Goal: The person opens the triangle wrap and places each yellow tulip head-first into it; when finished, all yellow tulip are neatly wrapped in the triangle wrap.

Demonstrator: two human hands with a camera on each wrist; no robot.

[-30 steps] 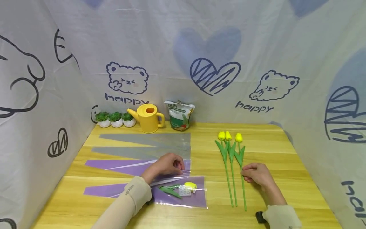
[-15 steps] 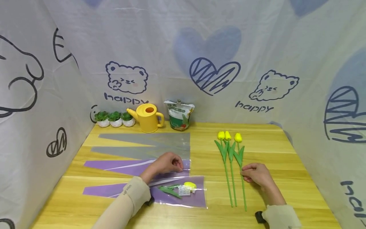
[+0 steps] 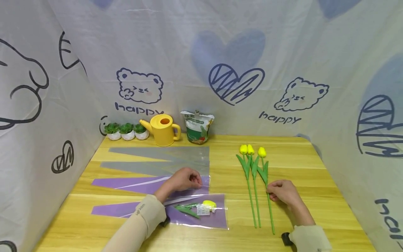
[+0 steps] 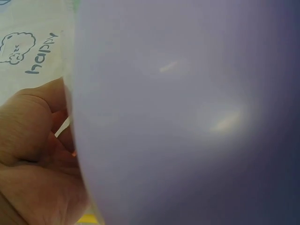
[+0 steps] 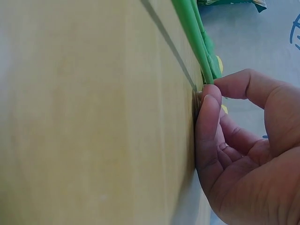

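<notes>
- pinching the green stem of the rightmost yellow artificial tulip (image 3: 266,182), the right hand (image 3: 283,191) has thumb and curled fingers closed on it; the right wrist view shows the fingertips (image 5: 206,101) meeting the stem (image 5: 197,33) at the wooden table surface (image 5: 93,117).
- the stem lies flat on the light wooden table (image 3: 315,168), just beside two other yellow tulips (image 3: 250,175) on the right half of the top.
- the left hand (image 3: 182,180) rests on the purple-and-clear tapered plastic flower sleeve (image 3: 141,183), its fingers curled at the sleeve's wide open end; the left wrist view is filled by purple film (image 4: 187,117) close to the lens, with curled fingers (image 4: 33,126) beside it. whether they pinch the film edge or only press it cannot be told with certainty.
- a nearer purple sleeve (image 3: 195,211) already contains a yellow tulip with a white label.
- two grey plastic sleeves (image 3: 163,159) lie farther back, unfilled.
- step in hand, as judged: one flower gripped, one sleeve mouth held ready.
- next move, as judged, calls for lifting the stem clear of its neighbours, keeping the film mouth parted, and feeding the stem end in first toward the narrow tip.
- background items: yellow watering can (image 3: 162,130), green-and-white printed pouch (image 3: 197,127), three small potted succulents (image 3: 127,131).
</notes>
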